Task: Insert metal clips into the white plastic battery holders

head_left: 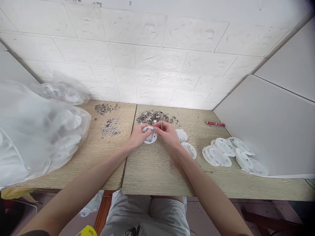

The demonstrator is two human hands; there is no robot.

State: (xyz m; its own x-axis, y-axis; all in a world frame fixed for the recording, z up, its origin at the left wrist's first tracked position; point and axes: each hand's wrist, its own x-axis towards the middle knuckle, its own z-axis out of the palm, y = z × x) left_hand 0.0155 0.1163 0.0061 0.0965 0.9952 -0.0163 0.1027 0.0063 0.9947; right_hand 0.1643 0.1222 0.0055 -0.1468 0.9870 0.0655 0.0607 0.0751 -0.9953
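Note:
My left hand [138, 136] is closed on a white round plastic case [153, 137], with its thumb lying across the recessed side. The recess looks like a battery compartment. My right hand [168, 132] is pinched at the upper right rim of the case, and a short tan stick-like piece [161, 125] shows among its fingers. Whatever sits at its fingertips is too small to make out. Just beyond both hands lies a pile of small metal contact pieces [150, 116]. Two more white round cases [189, 150] rest beside my right wrist.
Two heaps of small metal parts [111, 126] lie to the left. A large clear bag of white cases [49, 131] fills the left side. Stacked white cases [216, 155] sit at right, below red batteries [215, 124]. A white panel [270, 131] borders the table.

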